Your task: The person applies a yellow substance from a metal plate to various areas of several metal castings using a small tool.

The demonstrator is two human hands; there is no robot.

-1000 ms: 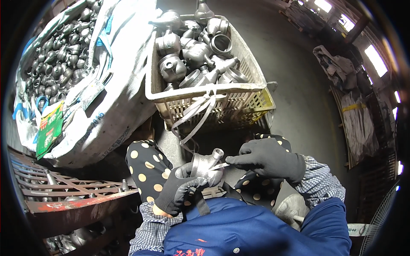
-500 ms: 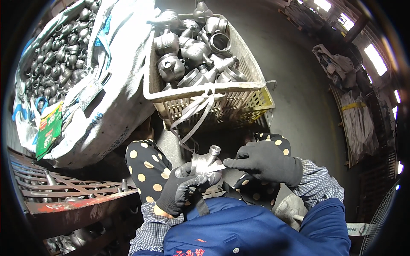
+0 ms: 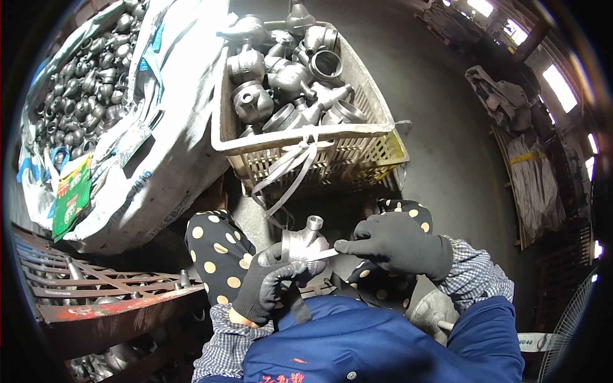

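In my gloved left hand (image 3: 268, 281) is a grey metal casting (image 3: 299, 246), round-bodied with a short neck pointing up. The fingers are closed round its left and lower side. My gloved right hand (image 3: 399, 246) is just to the right of it, index finger stretched toward the casting and the other fingers curled. A thin, flat, pale strip (image 3: 325, 253), perhaps a file blade, runs from that index fingertip onto the casting's side. The rest of the strip is hidden by the right hand. Both hands are over my lap, between knees in dotted trousers.
Ahead stands a plastic crate (image 3: 306, 133) heaped with similar castings (image 3: 290, 80), a strap tied at its front. A large white sack (image 3: 185, 121) of smaller castings fills the left. A rusty metal rack (image 3: 121, 309) is at lower left. A fan (image 3: 568, 332) shows at lower right.
The casting has tilted slightly in my left hand, and the strip now lies flatter against it. The right hand has barely shifted.
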